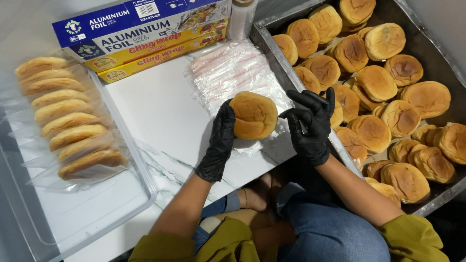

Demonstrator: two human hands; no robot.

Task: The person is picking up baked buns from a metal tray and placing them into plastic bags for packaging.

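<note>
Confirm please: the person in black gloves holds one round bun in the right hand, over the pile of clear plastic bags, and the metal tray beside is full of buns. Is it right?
Not quite. The head view shows the bun in the left hand, not the right hand, which is beside it, apart. The rest is correct: plastic bags below, metal tray full of buns.

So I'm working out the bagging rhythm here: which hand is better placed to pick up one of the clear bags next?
Probably the right hand. It is empty, fingers spread, hovering just beside the stack of clear bags. The left hand is busy gripping the bun above the white table.
</note>
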